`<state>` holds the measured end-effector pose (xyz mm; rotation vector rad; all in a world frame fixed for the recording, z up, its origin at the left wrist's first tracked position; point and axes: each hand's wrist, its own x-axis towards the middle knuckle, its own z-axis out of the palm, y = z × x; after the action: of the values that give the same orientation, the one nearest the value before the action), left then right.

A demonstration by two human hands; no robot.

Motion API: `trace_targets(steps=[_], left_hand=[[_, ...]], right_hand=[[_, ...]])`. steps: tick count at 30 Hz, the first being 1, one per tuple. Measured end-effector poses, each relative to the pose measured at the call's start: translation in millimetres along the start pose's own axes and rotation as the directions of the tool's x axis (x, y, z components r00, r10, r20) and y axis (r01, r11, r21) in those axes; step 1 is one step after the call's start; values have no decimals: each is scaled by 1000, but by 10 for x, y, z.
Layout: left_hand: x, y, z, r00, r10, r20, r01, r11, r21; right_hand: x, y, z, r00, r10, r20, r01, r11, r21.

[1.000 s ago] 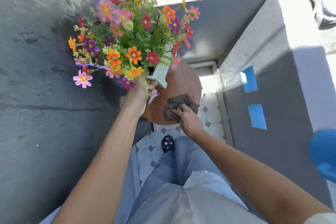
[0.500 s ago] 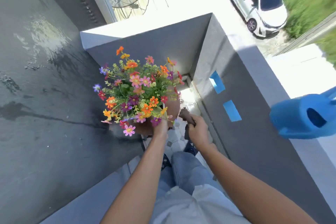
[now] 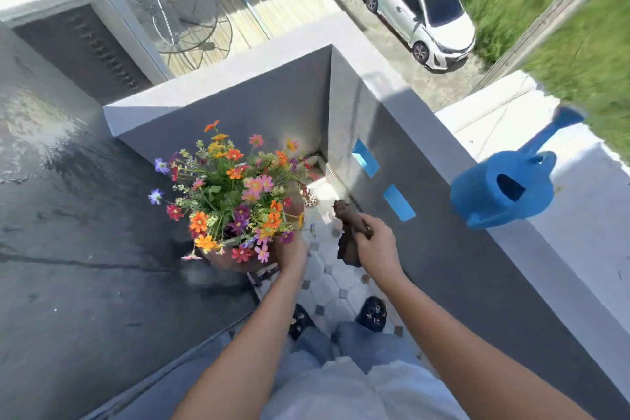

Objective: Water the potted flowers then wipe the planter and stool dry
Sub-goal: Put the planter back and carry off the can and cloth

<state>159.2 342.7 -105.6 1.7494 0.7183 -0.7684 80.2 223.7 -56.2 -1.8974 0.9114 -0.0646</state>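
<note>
Close by, the person stands on a tiled floor [image 3: 327, 286] in jeans and dark shoes, both arms reaching down. The right hand [image 3: 373, 244] is closed tight on a brown cloth [image 3: 347, 232], bunched up and hanging in the air, touching nothing else. The left hand [image 3: 291, 254] is down at the near side of the flowers [image 3: 231, 191]. It looks like it holds the planter there, but blooms cover the fingers, so I cannot tell if they are closed or apart.

The flowers sit on the round brown stool [image 3: 238, 264], and only a bit of its edge shows under the petals. The planter itself is almost fully hidden.

Farther off, the blue watering can [image 3: 501, 194] rests on the wall ledge [image 3: 579, 232], well apart from both hands. So I think the watering is done. With the cloth lifted off the stool, the wiping looks nearly finished too, though I cannot see if any wet spots are left.
</note>
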Motion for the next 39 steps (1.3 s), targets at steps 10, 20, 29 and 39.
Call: trace_targets(steps=[10, 20, 29, 39], left_hand=[[-1338, 904, 934, 882, 390, 264, -405, 914, 6], [-2659, 959, 2561, 807, 207, 552, -36, 952, -305], [-2531, 614, 3580, 851, 9, 525, 347, 740, -576], [-2431, 578, 3434, 958, 89, 271, 80, 828, -555]], right_hand=[[1, -486, -1814, 925, -168, -340, 239, 955, 177], [41, 171, -3593, 766, 49, -641, 168, 948, 272], [179, 670, -3983, 831, 101, -547, 112, 933, 342], [306, 484, -3891, 922, 9, -386, 136, 928, 347]])
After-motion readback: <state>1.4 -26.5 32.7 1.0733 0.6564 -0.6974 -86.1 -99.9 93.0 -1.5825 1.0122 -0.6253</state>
